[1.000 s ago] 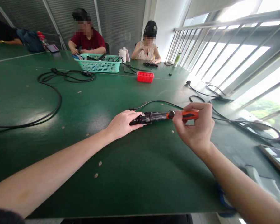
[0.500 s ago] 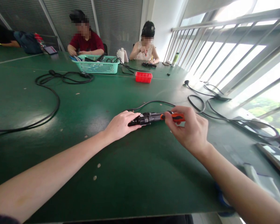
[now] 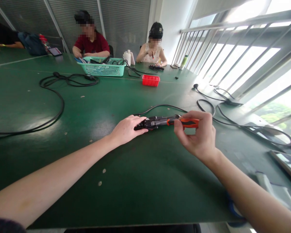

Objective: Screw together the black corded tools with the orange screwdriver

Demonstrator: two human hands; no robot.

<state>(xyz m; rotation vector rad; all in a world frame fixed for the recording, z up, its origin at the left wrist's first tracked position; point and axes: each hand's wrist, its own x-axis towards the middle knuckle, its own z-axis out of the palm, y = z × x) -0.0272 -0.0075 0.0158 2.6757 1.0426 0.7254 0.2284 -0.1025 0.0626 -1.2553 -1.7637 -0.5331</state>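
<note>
A black corded device [image 3: 151, 123] lies on the green table [image 3: 140, 181] in the middle of the head view. My left hand [image 3: 127, 128] rests on its near end, fingers curled over it and pressing it down. An orange-and-black screwdriver [image 3: 184, 122] is pinched in the fingers of my right hand [image 3: 196, 136], its tip against the device's right end. The device's black cord [image 3: 165, 106] loops away behind it.
Black cables [image 3: 50, 97] coil at the left, and more cables [image 3: 223, 106] run by the window railing. A teal basket [image 3: 103, 67] and a red tray [image 3: 150, 80] stand at the far side, where two people sit working. A flat object [image 3: 286, 163] lies at the right edge.
My right hand slid the screwdriver left toward the device, then back slightly right. My left hand has stayed on the device.
</note>
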